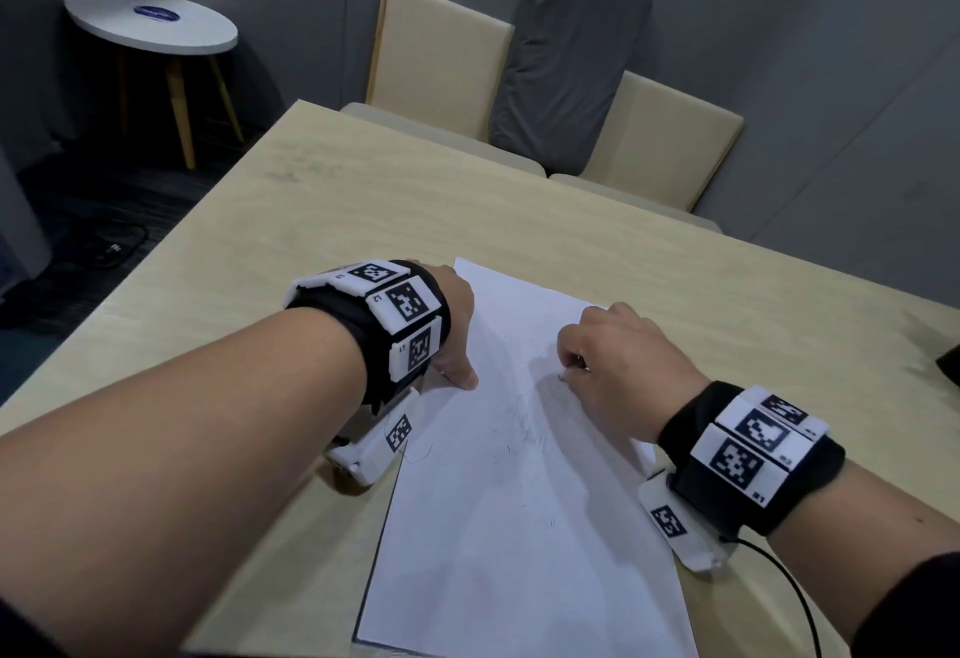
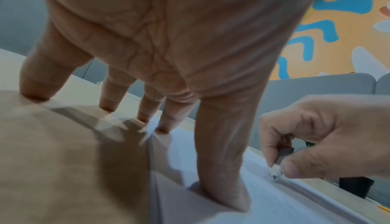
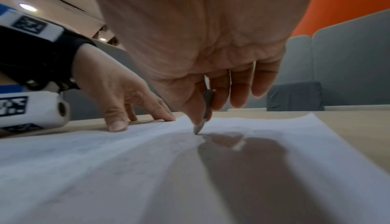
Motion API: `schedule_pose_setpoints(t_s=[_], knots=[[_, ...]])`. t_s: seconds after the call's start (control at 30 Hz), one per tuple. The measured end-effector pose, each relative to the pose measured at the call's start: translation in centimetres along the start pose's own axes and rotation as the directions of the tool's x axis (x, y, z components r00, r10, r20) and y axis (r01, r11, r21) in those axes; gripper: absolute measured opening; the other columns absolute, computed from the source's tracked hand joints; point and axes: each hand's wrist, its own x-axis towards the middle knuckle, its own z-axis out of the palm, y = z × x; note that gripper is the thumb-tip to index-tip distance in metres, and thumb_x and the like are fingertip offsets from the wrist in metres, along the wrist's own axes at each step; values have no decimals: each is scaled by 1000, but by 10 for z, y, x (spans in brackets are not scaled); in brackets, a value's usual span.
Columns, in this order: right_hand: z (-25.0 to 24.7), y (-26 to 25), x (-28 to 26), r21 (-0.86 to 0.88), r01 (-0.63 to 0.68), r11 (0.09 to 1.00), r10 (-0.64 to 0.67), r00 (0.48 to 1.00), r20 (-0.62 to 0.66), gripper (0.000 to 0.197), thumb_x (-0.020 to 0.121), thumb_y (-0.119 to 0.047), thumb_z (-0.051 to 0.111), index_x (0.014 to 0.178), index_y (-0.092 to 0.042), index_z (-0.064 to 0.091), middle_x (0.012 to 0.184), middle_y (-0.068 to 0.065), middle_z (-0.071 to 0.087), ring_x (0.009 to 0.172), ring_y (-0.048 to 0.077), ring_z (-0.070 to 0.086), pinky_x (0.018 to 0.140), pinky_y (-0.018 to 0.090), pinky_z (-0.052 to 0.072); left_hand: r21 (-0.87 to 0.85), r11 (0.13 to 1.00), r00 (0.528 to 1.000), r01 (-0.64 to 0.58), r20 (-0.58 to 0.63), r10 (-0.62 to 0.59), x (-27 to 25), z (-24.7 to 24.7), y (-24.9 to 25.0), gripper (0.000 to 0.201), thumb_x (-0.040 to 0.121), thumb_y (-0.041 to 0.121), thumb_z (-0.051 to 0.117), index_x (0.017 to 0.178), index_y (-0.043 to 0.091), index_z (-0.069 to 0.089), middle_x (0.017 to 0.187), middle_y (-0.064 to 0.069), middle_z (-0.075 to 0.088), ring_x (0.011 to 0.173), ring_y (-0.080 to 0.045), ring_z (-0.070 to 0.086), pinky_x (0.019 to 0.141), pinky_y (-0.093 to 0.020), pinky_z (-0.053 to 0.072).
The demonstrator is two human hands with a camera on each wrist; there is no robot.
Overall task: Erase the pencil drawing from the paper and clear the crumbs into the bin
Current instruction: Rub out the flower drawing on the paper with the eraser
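Clearly the erasing is under way but unfinished. On the desk (image 1: 519, 200) lies the paper (image 1: 519, 527), with faint grey pencil traces and dark crumbs scattered down its middle. The right hand (image 1: 618, 371) pinches a small, worn eraser (image 2: 276, 173) between thumb and forefinger, its tip touching the sheet near the far end. The left hand (image 1: 452, 325) has straight, spread fingers, pressing the paper's left edge flat. Some rubbing probably remains, and the crumbs are not yet gathered. No bin shows in any view.
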Motion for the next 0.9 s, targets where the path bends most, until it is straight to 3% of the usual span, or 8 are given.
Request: schedule_pose_setpoints(t_s=[0.2, 0.33, 0.47, 0.6, 0.73, 0.83, 0.9], knots=[[3, 6, 3, 67, -79, 995, 78, 997, 18, 17, 94, -30, 56, 78, -26, 52, 92, -7, 50, 101, 22, 41, 89, 35, 39, -18, 1000, 1000, 7, 5, -7, 1, 1, -1, 68, 71, 68, 72, 114, 15, 67, 116, -3, 66, 87, -24, 54, 65, -28, 39], [7, -2, 3, 122, -21, 992, 19, 1000, 23, 13, 93, -31, 57, 82, -25, 59, 93, -8, 52, 100, 20, 40, 91, 36, 38, -3, 1000, 1000, 3, 1, -3, 0, 0, 0, 69, 72, 68, 72, 115, 15, 66, 117, -4, 65, 95, -24, 59, 69, -28, 40], [5, 4, 5, 70, -66, 995, 66, 998, -7, 12, 93, -28, 55, 82, -24, 58, 93, -6, 53, 101, 23, 41, 90, 37, 37, -16, 1000, 1000, 5, -5, -5, 0, 0, -1, 68, 71, 67, 73, 113, 14, 67, 117, -4, 66, 85, -24, 53, 65, -27, 39], [7, -1, 3, 69, -22, 997, 21, 1000, 23, 10, 93, -27, 53, 84, -25, 59, 94, -6, 53, 99, 21, 40, 88, 35, 36, 2, 1000, 1000, 2, 3, -2, 0, 0, 0, 69, 73, 68, 71, 117, 15, 65, 119, -3, 63, 98, -25, 60, 71, -30, 41], [3, 2, 2, 42, -53, 998, 52, 999, 6, 11, 92, -25, 51, 82, -23, 56, 93, -4, 53, 99, 23, 41, 86, 36, 35, -1, 1000, 1000, 3, -2, -3, -1, 0, 0, 69, 73, 67, 72, 117, 15, 66, 119, -3, 64, 88, -24, 54, 70, -29, 40], [6, -7, -1, 82, 16, 997, -17, 1000, 14, 11, 93, -26, 53, 82, -25, 55, 92, -6, 52, 97, 21, 40, 84, 34, 35, 5, 1000, 1000, -4, 0, 4, -1, -1, 0, 70, 73, 68, 72, 117, 14, 65, 118, -4, 64, 95, -26, 60, 71, -30, 42], [4, -2, -1, 29, -21, 999, 21, 1000, 16, 10, 93, -26, 52, 83, -25, 55, 95, -5, 53, 100, 22, 40, 85, 35, 34, 6, 1000, 1000, -4, -1, 4, -1, 0, 0, 70, 72, 68, 72, 116, 14, 66, 117, -4, 64, 93, -25, 59, 71, -29, 42]])
